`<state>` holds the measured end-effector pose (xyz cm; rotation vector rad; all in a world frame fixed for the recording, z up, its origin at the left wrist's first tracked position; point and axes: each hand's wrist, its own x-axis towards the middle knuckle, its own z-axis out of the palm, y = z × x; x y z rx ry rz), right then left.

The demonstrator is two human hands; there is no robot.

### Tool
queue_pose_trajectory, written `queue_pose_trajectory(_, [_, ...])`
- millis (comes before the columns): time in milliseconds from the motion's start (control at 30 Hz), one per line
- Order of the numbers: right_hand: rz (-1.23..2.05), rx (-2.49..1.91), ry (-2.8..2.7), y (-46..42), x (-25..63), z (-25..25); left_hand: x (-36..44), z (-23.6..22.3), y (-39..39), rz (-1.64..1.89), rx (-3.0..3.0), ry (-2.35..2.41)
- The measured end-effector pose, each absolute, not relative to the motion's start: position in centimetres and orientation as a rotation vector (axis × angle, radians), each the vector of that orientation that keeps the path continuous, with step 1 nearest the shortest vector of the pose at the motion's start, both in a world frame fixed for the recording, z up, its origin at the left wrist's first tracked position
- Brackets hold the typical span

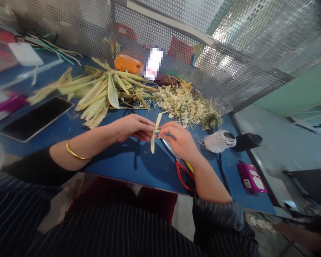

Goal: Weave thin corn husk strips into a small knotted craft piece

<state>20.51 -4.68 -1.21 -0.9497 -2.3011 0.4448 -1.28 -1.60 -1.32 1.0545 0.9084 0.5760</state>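
Note:
Between my hands is a pale green strip of plant husk (153, 145), knotted or crossed at its middle, with one end pointing up and the other hanging down. My left hand (135, 127) pinches it from the left with thumb and fingertips. From the right, my right hand (179, 139) grips it at the crossing with bent fingers. Both hands hover over the blue table near its front edge. Scissors with red and yellow handles (184, 175) lie under my right hand and wrist, their blades partly covered.
Behind my hands lie a bundle of long husks (96, 93) and a heap of shredded trimmings (188, 101). A dark-screened phone (37, 117) rests at left. White string (219, 141) and a purple packet (252, 177) are at right. Perforated metal mesh (160, 28) borders the table's back.

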Motion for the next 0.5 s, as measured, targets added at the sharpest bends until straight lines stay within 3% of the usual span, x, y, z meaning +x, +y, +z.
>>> queue_pose_trajectory(500, [0.436, -1.068, -1.853, -5.3, 19.3, -2.0, 0.6, -2.7, -2.7, 0.811, 1.027, 0.95])
